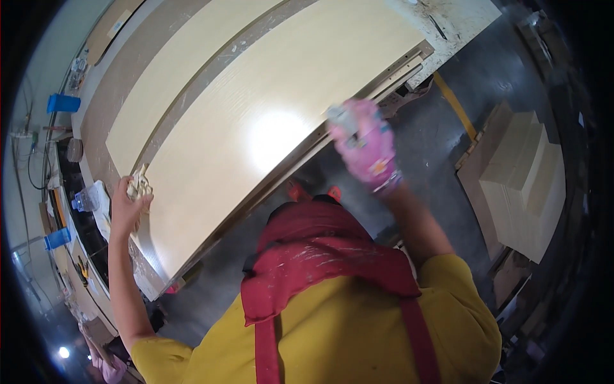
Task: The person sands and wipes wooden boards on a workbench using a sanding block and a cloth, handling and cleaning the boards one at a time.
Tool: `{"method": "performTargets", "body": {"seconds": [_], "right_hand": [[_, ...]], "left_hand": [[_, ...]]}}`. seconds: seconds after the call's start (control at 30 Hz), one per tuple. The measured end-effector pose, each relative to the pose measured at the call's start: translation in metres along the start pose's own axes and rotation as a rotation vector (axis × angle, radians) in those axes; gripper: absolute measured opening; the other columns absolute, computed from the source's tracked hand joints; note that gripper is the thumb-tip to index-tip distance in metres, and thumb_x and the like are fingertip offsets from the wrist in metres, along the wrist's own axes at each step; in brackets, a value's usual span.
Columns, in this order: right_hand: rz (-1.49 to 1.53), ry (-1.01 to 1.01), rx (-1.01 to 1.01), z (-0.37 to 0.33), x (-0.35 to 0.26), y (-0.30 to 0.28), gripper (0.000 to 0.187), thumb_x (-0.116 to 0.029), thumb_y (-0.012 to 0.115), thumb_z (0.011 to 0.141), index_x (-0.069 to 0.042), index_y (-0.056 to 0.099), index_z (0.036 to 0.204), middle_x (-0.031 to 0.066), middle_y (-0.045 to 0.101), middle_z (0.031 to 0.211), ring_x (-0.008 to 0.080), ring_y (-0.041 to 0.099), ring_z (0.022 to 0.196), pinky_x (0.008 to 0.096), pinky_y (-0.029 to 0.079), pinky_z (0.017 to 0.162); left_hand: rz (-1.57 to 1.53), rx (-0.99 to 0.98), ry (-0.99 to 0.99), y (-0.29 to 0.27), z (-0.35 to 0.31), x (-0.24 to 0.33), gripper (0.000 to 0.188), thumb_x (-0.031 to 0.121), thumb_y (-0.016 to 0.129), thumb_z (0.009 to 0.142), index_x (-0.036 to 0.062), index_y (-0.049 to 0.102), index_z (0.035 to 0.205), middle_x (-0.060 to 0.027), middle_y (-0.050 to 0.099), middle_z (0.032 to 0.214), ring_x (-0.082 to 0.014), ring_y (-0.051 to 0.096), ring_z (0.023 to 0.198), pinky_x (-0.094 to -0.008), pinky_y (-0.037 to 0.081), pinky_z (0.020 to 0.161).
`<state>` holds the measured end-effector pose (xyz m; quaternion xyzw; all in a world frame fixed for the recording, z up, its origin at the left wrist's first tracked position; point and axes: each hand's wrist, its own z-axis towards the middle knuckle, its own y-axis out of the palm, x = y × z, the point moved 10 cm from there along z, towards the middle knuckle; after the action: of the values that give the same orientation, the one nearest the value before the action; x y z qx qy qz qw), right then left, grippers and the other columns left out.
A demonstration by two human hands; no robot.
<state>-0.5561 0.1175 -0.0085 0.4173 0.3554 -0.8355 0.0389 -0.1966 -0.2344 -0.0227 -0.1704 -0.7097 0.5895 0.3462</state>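
A large pale wood panel (224, 153) lies on the workbench in front of me, with a bright patch of light on it. A narrower pale panel (173, 96) lies beyond it, a gap between them. At the near panel's left end, my left hand (128, 203) is bare and closed on a crumpled cream rag (139, 184). My right hand (368, 147), in a pink patterned glove, is over the panel's front edge on the right. Its fingers close around a small greyish-white thing (344, 120), too blurred to name.
A stack of pale boards (521, 185) stands on the floor at the right, past a yellow floor line (455, 105). Blue pieces (64, 103) and a clear plastic bottle (84, 200) are at the left. A stained white surface (457, 29) is at the upper right.
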Motion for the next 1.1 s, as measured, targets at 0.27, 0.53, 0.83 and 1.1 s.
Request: {"method": "performTargets", "body": {"seconds": [0.27,0.53,0.83,1.1], "right_hand": [[0.027,0.078,0.107,0.015,0.013,-0.023,0.036,-0.023,0.065,0.076,-0.003,0.054,0.104,0.0187,0.058,0.093,0.0357,0.061,0.08,0.041,0.05,0.069],[-0.011,-0.016,-0.023,-0.026,-0.019,0.019,0.038,-0.019,0.065,0.075,-0.005,0.051,0.107,0.0176,0.057,0.097,0.0365,0.059,0.087,0.0398,0.049,0.075],[-0.142,0.11,0.292,0.013,0.035,-0.042,0.034,-0.031,0.059,0.082,-0.004,0.053,0.103,0.0193,0.06,0.088,0.0367,0.061,0.08,0.0408,0.049,0.069],[0.025,-0.102,-0.164,-0.049,-0.076,0.056,0.036,-0.029,0.057,0.082,-0.004,0.052,0.107,0.0188,0.058,0.091,0.0342,0.061,0.083,0.0404,0.049,0.074]], "left_hand": [[-0.185,-0.101,-0.124,0.013,0.004,0.006,0.048,0.019,0.074,0.071,0.0002,0.049,0.107,-0.0132,0.053,0.098,-0.0255,0.054,0.087,-0.0326,0.043,0.074],[-0.085,0.015,-0.027,0.007,-0.002,0.013,0.046,0.019,0.073,0.071,0.0011,0.05,0.107,-0.0146,0.052,0.102,-0.0314,0.052,0.094,-0.037,0.042,0.081],[-0.08,0.078,0.107,0.001,0.001,0.032,0.045,0.022,0.072,0.073,0.0014,0.05,0.107,-0.014,0.053,0.1,-0.032,0.053,0.094,-0.0366,0.042,0.081],[-0.078,0.106,0.111,-0.002,-0.005,0.021,0.046,0.024,0.072,0.072,0.0015,0.051,0.106,-0.0145,0.053,0.1,-0.0335,0.053,0.094,-0.037,0.042,0.081]]}}
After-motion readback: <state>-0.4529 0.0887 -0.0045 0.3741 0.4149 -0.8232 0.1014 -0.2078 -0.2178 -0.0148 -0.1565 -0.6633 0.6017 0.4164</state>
